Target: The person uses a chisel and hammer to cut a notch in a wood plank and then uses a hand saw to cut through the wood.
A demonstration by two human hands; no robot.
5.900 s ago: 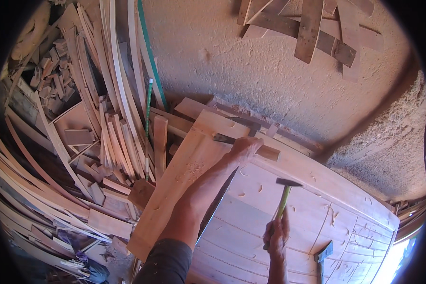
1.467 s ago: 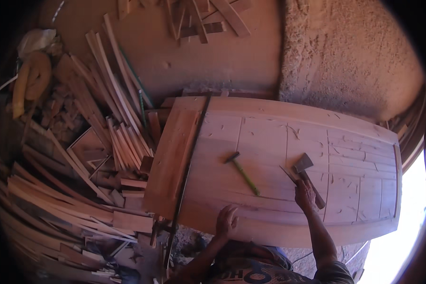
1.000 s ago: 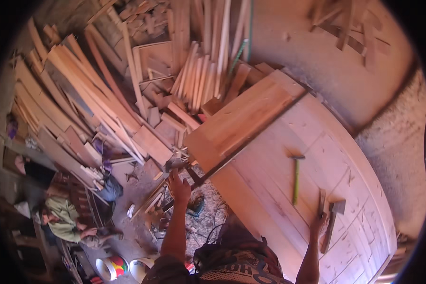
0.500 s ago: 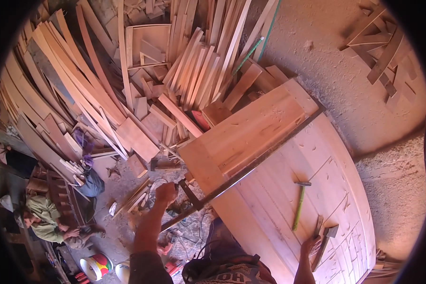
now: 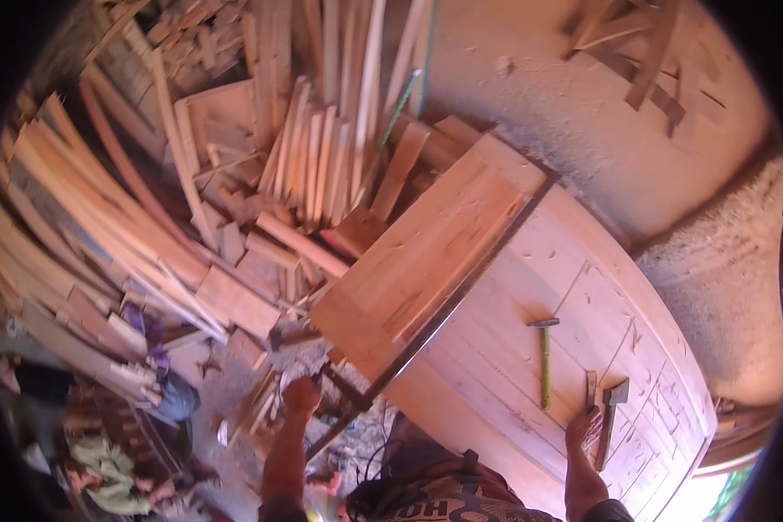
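A long metal bar clamp [image 5: 451, 306] runs diagonally across a wide panel of joined boards [image 5: 478, 370]. My left hand [image 5: 302, 398] is closed in a fist at the clamp's near-left end, by the jaw and its screw handle. My right hand [image 5: 583, 428] is low over the panel's right part, its fingers around the lower end of a narrow brown tool [image 5: 592, 387], whose exact kind I cannot make out. Right beside it lies a hatchet [image 5: 616, 396] with a dark handle. Farther left on the panel lies a hammer [image 5: 545, 365] with a green handle.
Stacked planks and offcuts [image 5: 113, 200] fill the far left. Another person [image 5: 113, 474] sits at the lower left. A rough earthen wall or floor [image 5: 531, 87] stretches behind the panel, with dark wood scraps [image 5: 644, 61] at the far right.
The whole view has turned, so the wood piles have shifted left. Both hands keep nearly the same places, left at the clamp's end, right at the narrow tool.
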